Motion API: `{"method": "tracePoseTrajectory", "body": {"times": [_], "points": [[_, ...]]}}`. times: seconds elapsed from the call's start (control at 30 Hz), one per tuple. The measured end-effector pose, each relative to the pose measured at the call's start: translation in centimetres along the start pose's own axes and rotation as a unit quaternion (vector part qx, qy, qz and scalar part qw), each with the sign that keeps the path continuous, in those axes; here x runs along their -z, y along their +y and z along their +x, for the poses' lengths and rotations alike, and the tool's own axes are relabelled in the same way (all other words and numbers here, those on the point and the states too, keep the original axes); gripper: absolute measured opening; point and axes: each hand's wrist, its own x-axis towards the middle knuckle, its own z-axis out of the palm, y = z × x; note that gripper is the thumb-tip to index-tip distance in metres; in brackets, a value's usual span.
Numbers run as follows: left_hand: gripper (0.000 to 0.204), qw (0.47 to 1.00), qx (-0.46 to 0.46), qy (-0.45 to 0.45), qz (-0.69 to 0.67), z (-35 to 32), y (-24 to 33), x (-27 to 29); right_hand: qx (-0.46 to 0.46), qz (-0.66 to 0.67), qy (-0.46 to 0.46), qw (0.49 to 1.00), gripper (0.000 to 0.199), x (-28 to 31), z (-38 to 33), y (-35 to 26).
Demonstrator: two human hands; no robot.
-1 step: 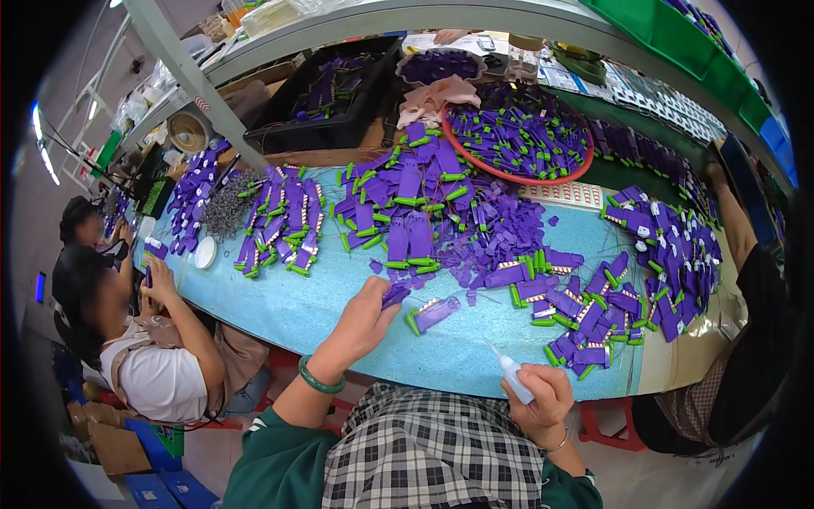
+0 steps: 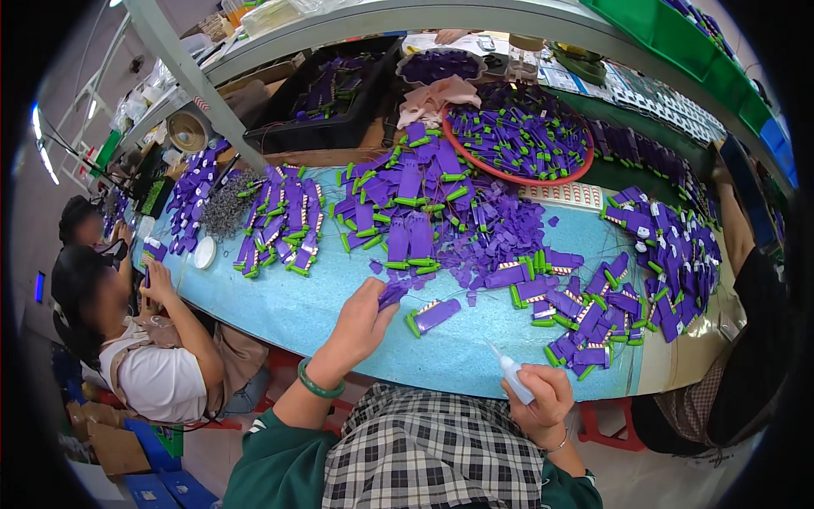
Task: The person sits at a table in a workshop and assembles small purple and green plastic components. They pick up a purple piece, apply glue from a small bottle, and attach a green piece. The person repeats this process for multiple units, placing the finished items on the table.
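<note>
My left hand (image 2: 360, 318) is closed on a small bunch of thin purple pieces (image 2: 393, 293), its fingertips over the blue table. Just right of it lies a single purple part with a green end (image 2: 436, 316) and a striped edge, apart from the hand. In my right hand (image 2: 547, 394) is a translucent squeeze bottle (image 2: 515, 378) with a fine tip. That tip points up and left toward the single part without touching it. Beyond my hands spreads a heap of small loose purple pieces (image 2: 517, 233), beside a pile of purple-and-green parts (image 2: 415, 182).
More such parts (image 2: 585, 314) lie to the right, in front of a white-tipped pile (image 2: 674, 254). A red-rimmed basket (image 2: 586, 170) and black tray (image 2: 263, 136) stand at the back, under a metal shelf (image 2: 365, 30). Other people sit left (image 2: 161, 373) and right (image 2: 721, 365).
My left hand has shifted very slightly, and the purple pieces in it sit at a slightly different angle. My right hand and the bottle look unmoved.
</note>
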Motion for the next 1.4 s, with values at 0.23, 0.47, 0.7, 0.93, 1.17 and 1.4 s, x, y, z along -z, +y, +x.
{"method": "tracePoseTrajectory", "body": {"times": [0.23, 0.47, 0.7, 0.93, 1.17, 1.4], "points": [[0.029, 0.983, -0.102, -0.148, 0.022, -1.7, 4.1, -2.2, 0.009, -0.009, -0.006, 1.000, 0.039, -0.7, 0.4, -0.2], [0.021, 0.971, -0.145, -0.070, 0.175, -1.6, 2.5, -5.4, 0.007, -0.017, -0.017, 1.000, 0.040, -0.4, 0.5, -0.3], [0.016, 0.953, -0.154, -0.002, 0.259, -0.5, 1.3, -5.7, 0.015, -0.001, -0.019, 1.000, 0.043, -0.8, 0.6, -0.3], [0.030, 0.998, 0.028, -0.012, 0.054, -0.6, -1.0, -3.9, 0.024, 0.000, -0.017, 1.000, 0.040, -0.7, 1.0, -0.3], [0.036, 0.856, 0.189, -0.085, -0.474, -2.0, 0.0, -3.7, 0.029, 0.012, -0.048, 0.998, 0.046, -1.4, 1.7, -1.0], [0.039, 0.613, 0.241, -0.179, -0.731, -3.2, 2.8, -4.9, 0.037, 0.018, -0.068, 0.997, 0.044, -2.3, 2.2, -1.4]]}}
